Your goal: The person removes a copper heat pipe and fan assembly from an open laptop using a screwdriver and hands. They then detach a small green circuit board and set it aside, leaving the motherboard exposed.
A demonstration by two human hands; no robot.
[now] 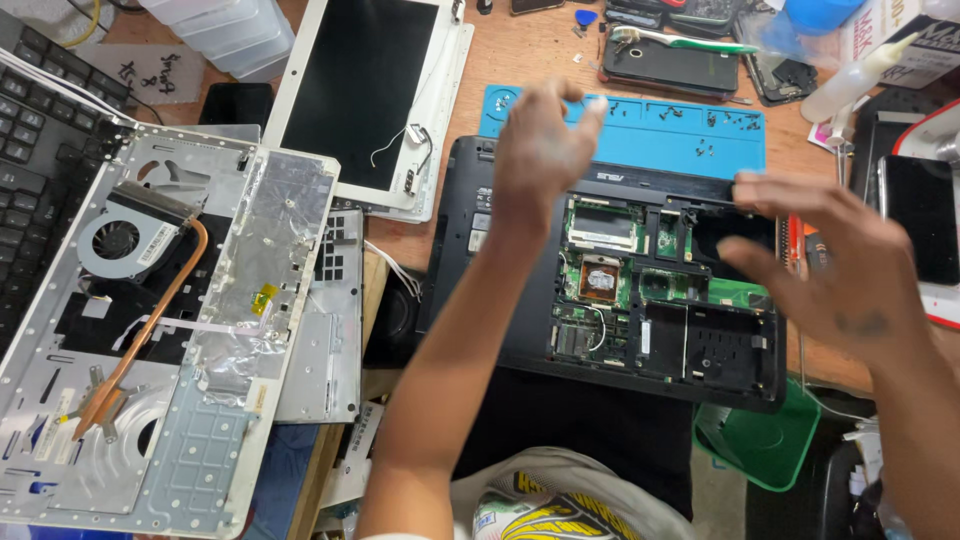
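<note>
While both hands hover over it, the black opened laptop base (610, 290), its green circuit boards bare, lies at the centre of the frame on the wooden bench (520, 60). At the left lies a silver-white dismantled laptop chassis (170, 330) with a round fan and copper heat pipe; above centre, a white-framed laptop screen panel (365, 95). Along the base's far edge runs a blue rubber screw mat (640, 125) scattered with tiny screws.

The left hand (540, 150) is lifted above the base's upper left corner, fingers loosely together and curled, holding nothing I can make out. The right hand (830, 260) is spread, fingertips reaching the base's upper right edge.

To my eye, lifting evenly at both corners would serve best, and keeping fingers off the bare boards.
</note>
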